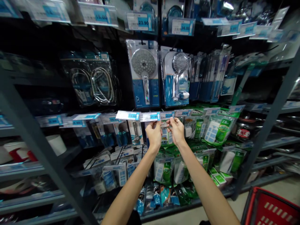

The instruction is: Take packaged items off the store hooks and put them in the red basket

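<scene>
Both my hands are raised to the row of price tags in the middle of the rack. My left hand (154, 136) is closed in a pinch just under the price tag marked 21.00 (150, 117). Fingers of my right hand (177, 129), one wearing a ring, are pinched together below the price tag marked 15.00 (167, 115). What either pinch holds is too small to make out. Between the hands hangs a green-and-white package (166, 137), partly hidden by the fingers. Above them are two shower head packs, a larger one (143, 73) and a smaller one (177, 78).
Coiled hose packs (103, 84) hang to the left. Green power strip packs (219, 128) hang to the right and below. Grey rack posts (269, 109) stand on either side. A red shopping basket (272, 206) is at the lower right.
</scene>
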{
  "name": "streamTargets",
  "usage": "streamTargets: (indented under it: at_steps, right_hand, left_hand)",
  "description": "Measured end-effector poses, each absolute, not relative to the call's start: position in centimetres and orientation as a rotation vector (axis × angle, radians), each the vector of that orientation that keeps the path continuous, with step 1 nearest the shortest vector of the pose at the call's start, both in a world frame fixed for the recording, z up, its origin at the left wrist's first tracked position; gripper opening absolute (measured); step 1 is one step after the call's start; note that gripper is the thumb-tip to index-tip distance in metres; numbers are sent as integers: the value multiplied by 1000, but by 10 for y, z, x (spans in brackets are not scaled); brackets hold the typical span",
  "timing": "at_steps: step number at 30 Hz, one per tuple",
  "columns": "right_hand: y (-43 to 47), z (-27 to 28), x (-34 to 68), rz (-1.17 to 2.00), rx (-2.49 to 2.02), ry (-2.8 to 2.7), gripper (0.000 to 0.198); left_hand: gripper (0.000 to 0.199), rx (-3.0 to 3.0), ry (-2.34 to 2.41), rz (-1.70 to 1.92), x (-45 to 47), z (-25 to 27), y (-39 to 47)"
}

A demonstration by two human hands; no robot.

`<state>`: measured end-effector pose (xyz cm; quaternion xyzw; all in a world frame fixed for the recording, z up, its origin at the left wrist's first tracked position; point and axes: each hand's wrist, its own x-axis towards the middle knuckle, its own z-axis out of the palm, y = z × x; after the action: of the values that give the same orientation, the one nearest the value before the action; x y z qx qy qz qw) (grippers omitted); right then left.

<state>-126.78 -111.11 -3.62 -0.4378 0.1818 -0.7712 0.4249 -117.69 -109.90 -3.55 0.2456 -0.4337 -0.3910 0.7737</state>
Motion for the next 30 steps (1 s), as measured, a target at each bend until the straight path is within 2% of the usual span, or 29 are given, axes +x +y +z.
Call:
streamTargets:
  at_steps: [10,17,21,26,30]
  right_hand:
    - [-1105,-41,-1274,-1961,-1172,558,46]
    - [-1097,-47,-1278,-1930,-1211,596,48]
    - [-1096,-56,-1286,-1937,-1259,655,47]
    - [-1067,-104,-1298,-1849,-1379,878,43]
    - [-1000,-186,-1333,-1761,-1380,1185,39]
  left_hand:
    - [36,497,-974,-926,-1176,-36,-1088]
    - [44,503,-1007,-965,-1176,-38,-1081]
    - [42,528,-1028,-963,-1177,-54,-1083]
    - [37,756,-1222,-904,-1170,-94,-1084]
    - [35,843,-1486,-866,-1166,-147,-1062]
